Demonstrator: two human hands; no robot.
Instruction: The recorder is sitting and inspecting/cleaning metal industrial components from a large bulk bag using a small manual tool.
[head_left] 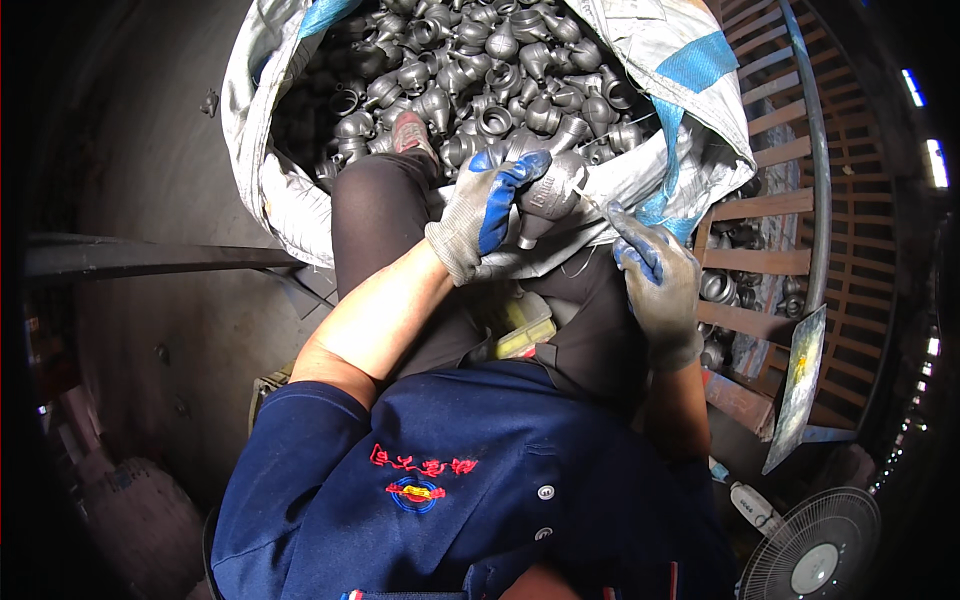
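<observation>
A dark grey, rounded metal casting (pixel 550 192) with short necks and raised lettering is gripped by my left hand (pixel 478 215) above my lap. The glove on that hand is grey knit with blue coating, and its fingers wrap the casting's left side. My right hand (pixel 660 285), in a similar soiled glove, is closed just right of the casting, its index finger pointing toward the casting's right edge. A thin pale sliver shows between that fingertip and the casting; what the right fingers hold is mostly hidden.
A large white woven bag (pixel 690 60) with blue straps, full of similar castings (pixel 490 70), stands open before me. At right are a slatted rusty metal crate (pixel 760 262) holding castings and a fan (pixel 815 560). A dark metal bar (pixel 160 257) crosses at left.
</observation>
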